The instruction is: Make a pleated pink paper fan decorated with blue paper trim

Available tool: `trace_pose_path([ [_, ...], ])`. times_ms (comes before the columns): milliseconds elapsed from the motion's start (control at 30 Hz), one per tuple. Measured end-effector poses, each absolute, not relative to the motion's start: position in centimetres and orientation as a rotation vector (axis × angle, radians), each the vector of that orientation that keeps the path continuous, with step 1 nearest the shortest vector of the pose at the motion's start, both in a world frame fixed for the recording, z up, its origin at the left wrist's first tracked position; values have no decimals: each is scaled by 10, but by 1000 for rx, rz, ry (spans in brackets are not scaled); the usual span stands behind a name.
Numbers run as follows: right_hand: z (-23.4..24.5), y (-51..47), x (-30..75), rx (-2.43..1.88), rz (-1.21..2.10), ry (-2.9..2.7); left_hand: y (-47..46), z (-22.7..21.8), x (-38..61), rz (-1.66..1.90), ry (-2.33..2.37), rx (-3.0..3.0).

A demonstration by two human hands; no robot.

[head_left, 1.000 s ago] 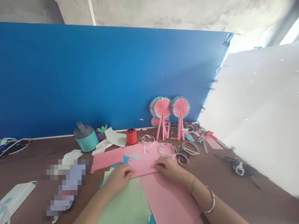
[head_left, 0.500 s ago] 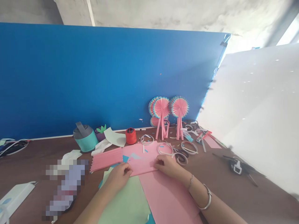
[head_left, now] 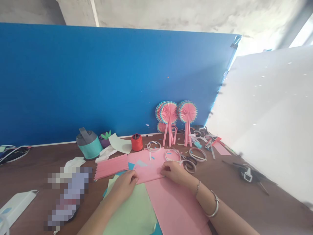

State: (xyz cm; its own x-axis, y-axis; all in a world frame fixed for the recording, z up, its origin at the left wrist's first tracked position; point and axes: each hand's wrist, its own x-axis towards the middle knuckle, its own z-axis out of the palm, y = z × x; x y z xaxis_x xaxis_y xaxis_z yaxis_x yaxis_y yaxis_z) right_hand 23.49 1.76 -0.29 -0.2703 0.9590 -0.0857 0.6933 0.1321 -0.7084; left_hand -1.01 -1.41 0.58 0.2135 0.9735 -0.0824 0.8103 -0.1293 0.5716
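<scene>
A pink sheet of paper (head_left: 149, 173) with a narrow fold along its near edge lies between my two hands. My left hand (head_left: 127, 182) pinches its near left corner, fingers curled. Farther right along the same edge, my right hand (head_left: 172, 172) grips the fold with thumb and fingers together. Beneath my left forearm is a green sheet (head_left: 129, 212), overlapped by another pink sheet (head_left: 176, 205) on the right. A pleated pink paper (head_left: 111, 167) rests to the left of my hands.
Round pink paper fans (head_left: 169, 112) lean by the blue partition (head_left: 97, 81). A red pot (head_left: 137, 142), a teal container (head_left: 89, 145) and coiled white strips (head_left: 198, 154) stand or lie behind my hands. A black cable with a pale buckle-like piece (head_left: 247, 174) lies right.
Both hands keep almost the same place on the folded pink paper. The view has shifted very slightly.
</scene>
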Motion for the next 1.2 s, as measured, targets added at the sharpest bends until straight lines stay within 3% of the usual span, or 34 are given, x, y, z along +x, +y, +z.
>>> trace_pose_path([
  [500, -12, 17, 237, -1538, 789, -2184, -14, 1, -12, 372, 1573, 2317],
  [667, -12, 9, 234, -1331, 390, -2420, -19, 4, -5, 334, 1353, 2690],
  [833, -16, 5, 230, -1026, 113, -2660, -23, 5, 1, 368, 1297, 2701],
  [1200, 3, 1, 242, -1180, 118, -2640, -7, 2, -25, 341, 1433, 2570],
])
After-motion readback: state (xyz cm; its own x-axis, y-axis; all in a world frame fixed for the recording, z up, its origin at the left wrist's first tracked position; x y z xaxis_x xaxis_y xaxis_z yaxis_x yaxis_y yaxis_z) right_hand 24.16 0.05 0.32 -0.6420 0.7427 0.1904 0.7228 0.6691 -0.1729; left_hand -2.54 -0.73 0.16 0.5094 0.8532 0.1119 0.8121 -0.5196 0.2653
